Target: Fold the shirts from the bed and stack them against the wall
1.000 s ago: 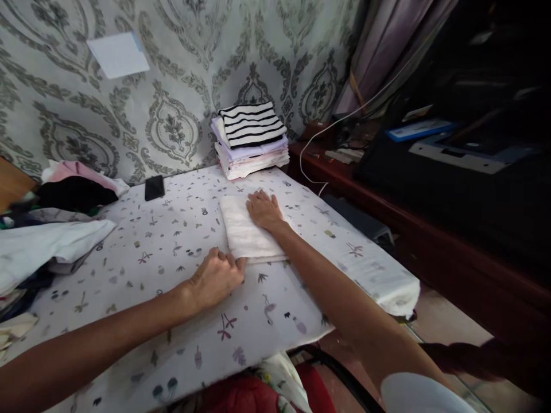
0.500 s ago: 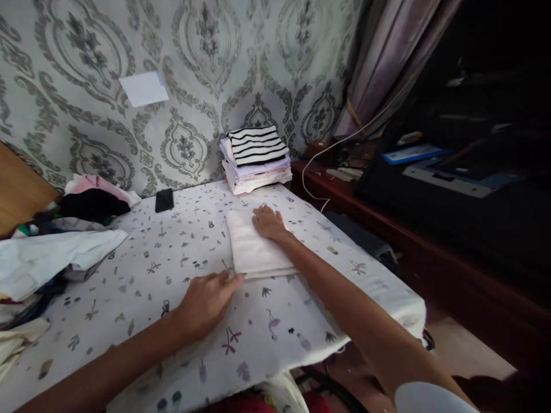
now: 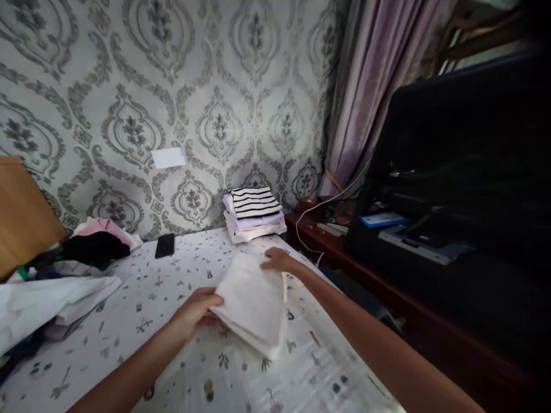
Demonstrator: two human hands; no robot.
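Note:
A folded white cloth [image 3: 253, 295] is held tilted over the patterned bedsheet [image 3: 185, 367], its near corner slightly blurred. My left hand [image 3: 200, 310] pinches its left edge, thumb on top and fingers underneath. At the far right edge, my right hand [image 3: 278, 260] grips the cloth, with some fingers hidden. Just beyond it stands a stack of folded clothes [image 3: 253, 223], topped by a black-and-white striped garment [image 3: 255, 202].
A heap of loose clothes [image 3: 77, 292] lies on the left. Near the wall is a black phone [image 3: 165, 245]. A white cable [image 3: 301, 223] hangs over a dark red table [image 3: 297, 226] on the right, beside a large black object [image 3: 447, 172].
The white cloth has gone from lying flat to raised and turned in both hands. My left hand has closed on its edge, and my right has gone from flat to gripping. The view has tilted up.

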